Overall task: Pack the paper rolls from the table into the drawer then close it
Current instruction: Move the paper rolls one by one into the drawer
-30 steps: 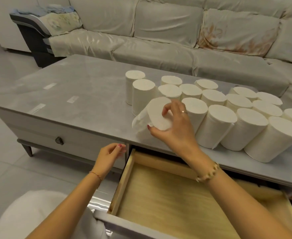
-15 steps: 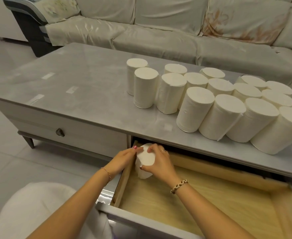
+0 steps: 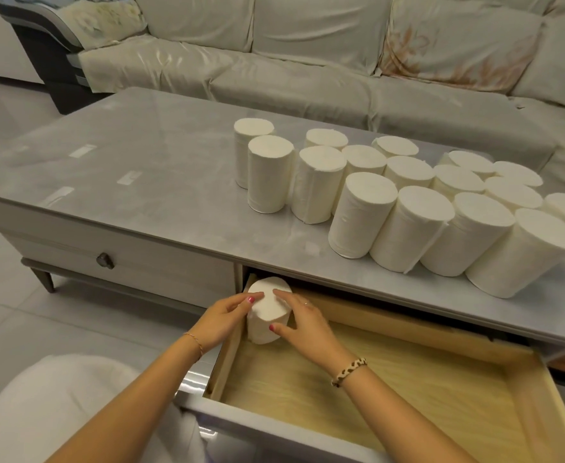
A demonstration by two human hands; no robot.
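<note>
A white paper roll (image 3: 267, 310) stands upright in the far left corner of the open wooden drawer (image 3: 391, 389). My left hand (image 3: 222, 320) clasps its left side and my right hand (image 3: 304, 324) its right side, fingers over its top. Several more white paper rolls (image 3: 408, 202) stand upright in rows on the right half of the grey table (image 3: 140, 182). Apart from that one roll, the drawer's yellow wood floor is bare.
A second drawer with a dark knob (image 3: 105, 261) is shut on the left of the table. A pale covered sofa (image 3: 307, 55) runs behind the table. My white-clad lap (image 3: 57, 412) is at bottom left, above a grey tiled floor.
My right hand carried a roll from the table's front row down into the drawer's far left corner. My left hand came off the table edge and now holds the roll too.
</note>
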